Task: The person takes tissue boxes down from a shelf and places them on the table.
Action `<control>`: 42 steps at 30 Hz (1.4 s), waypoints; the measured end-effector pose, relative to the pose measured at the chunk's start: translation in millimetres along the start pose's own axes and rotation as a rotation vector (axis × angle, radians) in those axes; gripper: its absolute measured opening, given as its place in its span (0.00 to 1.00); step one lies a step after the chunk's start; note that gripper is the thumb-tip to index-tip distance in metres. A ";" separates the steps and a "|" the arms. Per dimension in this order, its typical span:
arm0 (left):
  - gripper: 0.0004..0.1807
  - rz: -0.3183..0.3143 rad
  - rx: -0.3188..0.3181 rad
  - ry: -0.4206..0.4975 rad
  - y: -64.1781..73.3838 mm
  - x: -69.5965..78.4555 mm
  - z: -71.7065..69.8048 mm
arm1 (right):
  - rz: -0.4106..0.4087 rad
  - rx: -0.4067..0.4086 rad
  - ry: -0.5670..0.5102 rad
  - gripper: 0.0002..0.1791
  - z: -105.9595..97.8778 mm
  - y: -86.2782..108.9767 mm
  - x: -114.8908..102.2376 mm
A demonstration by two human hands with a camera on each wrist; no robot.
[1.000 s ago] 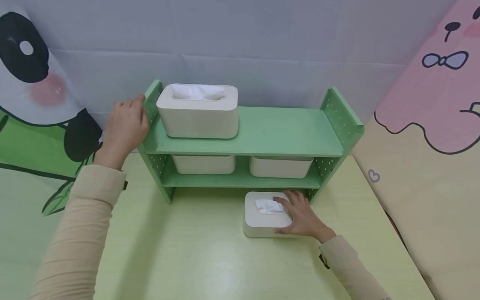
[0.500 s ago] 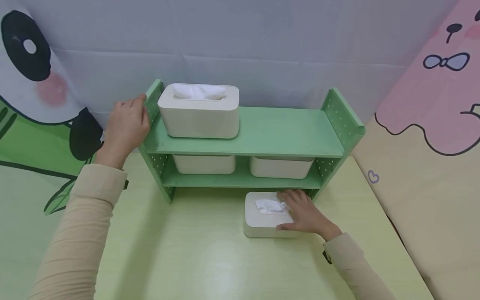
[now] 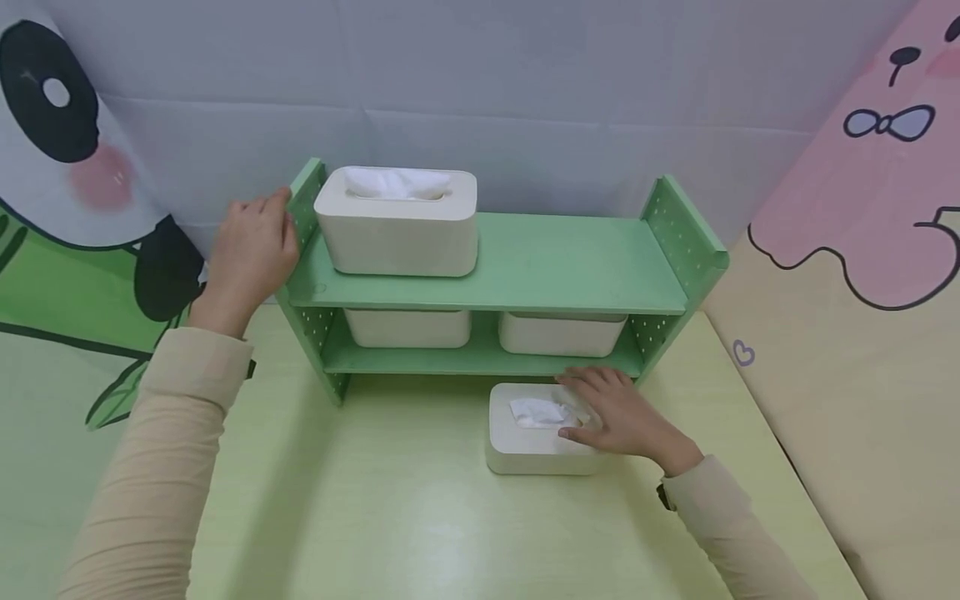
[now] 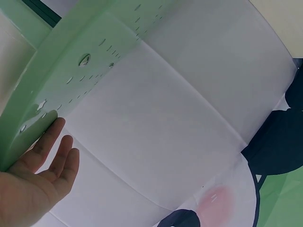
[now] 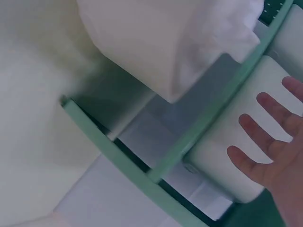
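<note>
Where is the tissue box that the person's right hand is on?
In the head view, the tissue box sits on the table right of centre, just before the green shelf, under the right hand.

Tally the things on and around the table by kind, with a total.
White tissue boxes: 4 (top shelf, lower shelf left, lower shelf right, on the table under the right hand)
Green shelf rack: 1, with the left hand on its side panel
Table: 1
Total: 6
</note>
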State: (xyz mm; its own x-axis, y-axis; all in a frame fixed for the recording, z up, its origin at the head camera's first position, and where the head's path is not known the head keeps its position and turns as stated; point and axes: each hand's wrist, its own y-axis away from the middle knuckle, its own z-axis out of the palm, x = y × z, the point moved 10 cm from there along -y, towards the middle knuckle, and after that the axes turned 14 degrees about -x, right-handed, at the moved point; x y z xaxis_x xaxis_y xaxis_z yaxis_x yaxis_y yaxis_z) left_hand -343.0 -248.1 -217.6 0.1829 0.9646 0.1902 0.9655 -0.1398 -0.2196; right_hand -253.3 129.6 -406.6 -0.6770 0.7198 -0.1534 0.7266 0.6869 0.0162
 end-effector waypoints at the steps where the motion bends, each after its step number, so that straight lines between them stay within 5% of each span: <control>1: 0.25 0.001 0.001 -0.002 0.1 0.2 -0.1 | -0.014 0.014 0.018 0.37 -4.9 0.1 -2.3; 22: 0.26 -0.005 -0.007 -0.013 -2.6 -1.9 1.3 | -0.186 0.159 0.248 0.38 -124.8 -15.4 -46.6; 42: 0.25 -0.008 0.006 -0.004 -2.2 -2.4 1.0 | -0.108 0.091 0.181 0.40 -183.1 -93.9 -32.2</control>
State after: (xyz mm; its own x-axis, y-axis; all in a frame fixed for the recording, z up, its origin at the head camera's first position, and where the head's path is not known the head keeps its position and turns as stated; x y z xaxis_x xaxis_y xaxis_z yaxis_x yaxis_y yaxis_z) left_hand -345.8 -249.9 -218.5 0.1744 0.9666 0.1878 0.9659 -0.1309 -0.2234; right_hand -321.1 60.3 -222.3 -0.7553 0.6547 0.0303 0.6510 0.7548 -0.0810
